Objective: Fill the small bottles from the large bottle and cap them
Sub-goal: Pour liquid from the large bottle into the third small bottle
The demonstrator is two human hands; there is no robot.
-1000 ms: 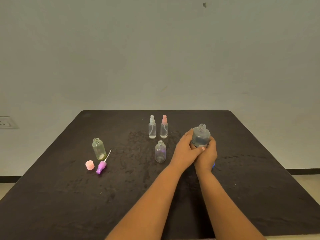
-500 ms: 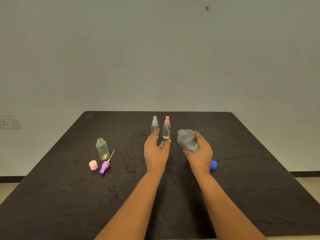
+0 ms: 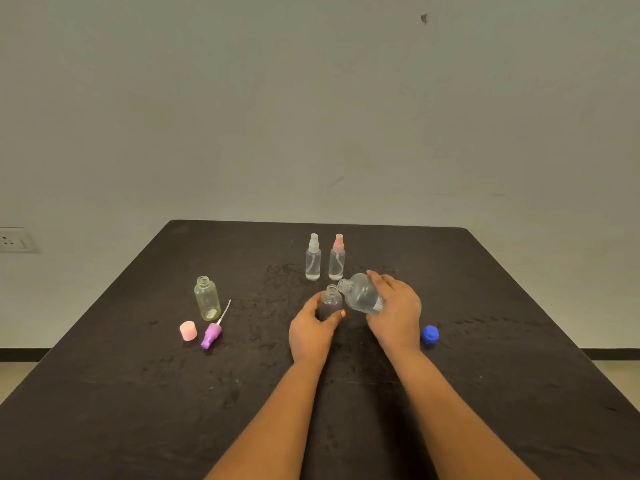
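Note:
My right hand grips the large clear bottle, tilted left with its open mouth right at the neck of a small purple-tinted bottle. My left hand is wrapped around that small bottle, which stands upright on the black table. An uncapped yellow-green small bottle stands at the left. Beside it lie a pink cap and a purple spray top. Two capped spray bottles, one with a white top and one with a pink top, stand behind my hands.
The large bottle's blue cap lies on the table just right of my right wrist. A wall socket is on the wall at the far left. The table surface shows wet streaks around the bottles.
My left hand left the large bottle and closed around the small purple-tinted bottle. My right hand tilted the large bottle leftward and brought its mouth down to the small bottle's neck.

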